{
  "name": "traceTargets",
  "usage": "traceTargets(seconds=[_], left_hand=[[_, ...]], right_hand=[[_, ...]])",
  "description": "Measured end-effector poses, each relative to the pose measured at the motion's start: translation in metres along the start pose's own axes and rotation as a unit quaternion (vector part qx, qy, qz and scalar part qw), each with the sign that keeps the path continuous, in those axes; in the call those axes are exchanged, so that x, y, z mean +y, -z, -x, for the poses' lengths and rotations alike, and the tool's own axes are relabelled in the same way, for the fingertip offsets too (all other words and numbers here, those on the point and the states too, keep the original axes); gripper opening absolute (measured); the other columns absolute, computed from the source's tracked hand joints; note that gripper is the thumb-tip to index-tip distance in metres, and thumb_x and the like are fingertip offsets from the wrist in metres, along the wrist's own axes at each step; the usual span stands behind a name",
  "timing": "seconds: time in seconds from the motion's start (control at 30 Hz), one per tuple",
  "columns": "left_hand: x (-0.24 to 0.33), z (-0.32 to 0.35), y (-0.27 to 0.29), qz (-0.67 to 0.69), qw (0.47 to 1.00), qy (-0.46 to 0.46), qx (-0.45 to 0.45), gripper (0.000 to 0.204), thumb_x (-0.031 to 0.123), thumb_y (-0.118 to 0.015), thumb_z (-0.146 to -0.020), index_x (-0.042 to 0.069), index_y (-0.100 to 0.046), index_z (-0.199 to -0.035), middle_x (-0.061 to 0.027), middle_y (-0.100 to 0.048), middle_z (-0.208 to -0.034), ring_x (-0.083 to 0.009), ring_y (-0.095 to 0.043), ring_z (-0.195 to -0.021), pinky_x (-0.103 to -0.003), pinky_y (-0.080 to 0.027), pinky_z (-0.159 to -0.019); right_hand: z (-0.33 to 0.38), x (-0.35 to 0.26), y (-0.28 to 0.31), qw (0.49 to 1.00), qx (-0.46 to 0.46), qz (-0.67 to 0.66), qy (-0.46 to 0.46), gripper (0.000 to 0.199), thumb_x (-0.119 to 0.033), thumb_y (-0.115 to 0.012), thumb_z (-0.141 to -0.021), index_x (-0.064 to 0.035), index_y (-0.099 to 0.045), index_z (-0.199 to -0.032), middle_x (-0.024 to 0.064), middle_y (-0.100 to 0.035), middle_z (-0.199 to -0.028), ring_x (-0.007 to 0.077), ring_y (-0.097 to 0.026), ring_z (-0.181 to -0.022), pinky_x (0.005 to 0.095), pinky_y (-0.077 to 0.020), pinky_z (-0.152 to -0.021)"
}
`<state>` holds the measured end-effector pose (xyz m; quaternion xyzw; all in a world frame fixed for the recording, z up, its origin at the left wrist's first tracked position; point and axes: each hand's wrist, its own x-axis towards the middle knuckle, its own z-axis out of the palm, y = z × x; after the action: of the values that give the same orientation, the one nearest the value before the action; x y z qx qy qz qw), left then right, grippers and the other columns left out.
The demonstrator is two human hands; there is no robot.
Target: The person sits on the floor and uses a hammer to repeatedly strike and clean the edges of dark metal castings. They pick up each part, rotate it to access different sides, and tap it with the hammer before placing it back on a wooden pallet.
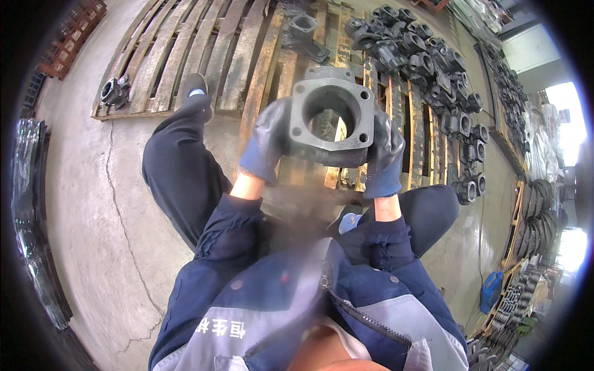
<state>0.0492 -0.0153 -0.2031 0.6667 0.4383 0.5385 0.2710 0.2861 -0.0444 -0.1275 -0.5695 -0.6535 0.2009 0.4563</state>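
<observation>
Left hand (pixel 267 143) and right hand (pixel 385 154), both gloved, grip a grey casting (pixel 331 117) between them, fingers curled tight on its sides; pallet (pixel 185 62) lies beyond the fingertips.

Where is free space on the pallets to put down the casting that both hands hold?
Bare slats on the left pallet, between the lone casting and the shoe. The right pallet is crowded with stacked castings.

Cracked concrete floor (pixel 93 204), wooden pallets (pixel 185 55) on it — dark cast-metal housings (pixel 427 62) piled on the right pallet
</observation>
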Motion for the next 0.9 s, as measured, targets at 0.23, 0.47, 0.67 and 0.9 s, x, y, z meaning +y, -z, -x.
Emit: traceTargets(seconds=[0.23, 0.47, 0.67, 0.9], left_hand=[[0.051, -0.017, -0.001, 0.195, 0.974, 0.108, 0.026, 0.033, 0.027, -0.052, -0.104, 0.003, -0.063, -0.122, -0.0027, -0.064, -0.106, -0.0086, -0.059, -0.084, -0.025, -0.05, -0.069], [0.077, -0.023, 0.01, 0.212, 0.966, 0.15, -0.005, 0.033, 0.024, -0.049, -0.103, 0.004, -0.062, -0.126, 0.0004, -0.062, -0.083, -0.0049, -0.052, -0.067, -0.023, -0.043, -0.059], [0.055, -0.019, 0.009, 0.246, 0.96, 0.133, 0.002, 0.036, 0.027, -0.05, -0.103, 0.006, -0.06, -0.13, -0.0035, -0.064, -0.103, -0.0058, -0.055, -0.081, -0.021, -0.046, -0.07], [0.015, -0.001, 0.009, -0.025, 1.0, 0.003, -0.009, 0.035, 0.012, -0.051, -0.1, 0.003, -0.056, -0.133, -0.0158, -0.06, -0.129, -0.0299, -0.061, -0.117, -0.036, -0.052, -0.094]], right_hand=[[0.031, 0.096, -0.019, 0.992, 0.0, 0.089, 0.089, 0.059, -0.012, -0.057, -0.092, -0.0042, -0.037, -0.147, 0.0174, -0.041, -0.146, 0.0362, -0.039, -0.136, 0.0463, -0.0363, -0.112], [0.04, 0.13, -0.038, 0.962, -0.054, -0.231, -0.138, 0.068, -0.022, -0.059, -0.093, -0.0049, -0.029, -0.152, 0.0146, -0.032, -0.152, 0.0332, -0.03, -0.142, 0.0433, -0.0304, -0.117], [0.023, 0.074, -0.021, 0.93, 0.009, -0.335, -0.153, 0.049, -0.033, -0.052, -0.102, -0.0055, -0.043, -0.141, 0.0129, -0.048, -0.137, 0.023, -0.048, -0.125, 0.0367, -0.043, -0.102], [0.0, 0.034, -0.019, 0.997, 0.042, -0.05, 0.034, 0.053, -0.046, -0.048, -0.104, 0.0029, -0.064, -0.119, 0.0085, -0.069, -0.103, 0.0148, -0.062, -0.092, 0.0314, -0.0503, -0.083]])
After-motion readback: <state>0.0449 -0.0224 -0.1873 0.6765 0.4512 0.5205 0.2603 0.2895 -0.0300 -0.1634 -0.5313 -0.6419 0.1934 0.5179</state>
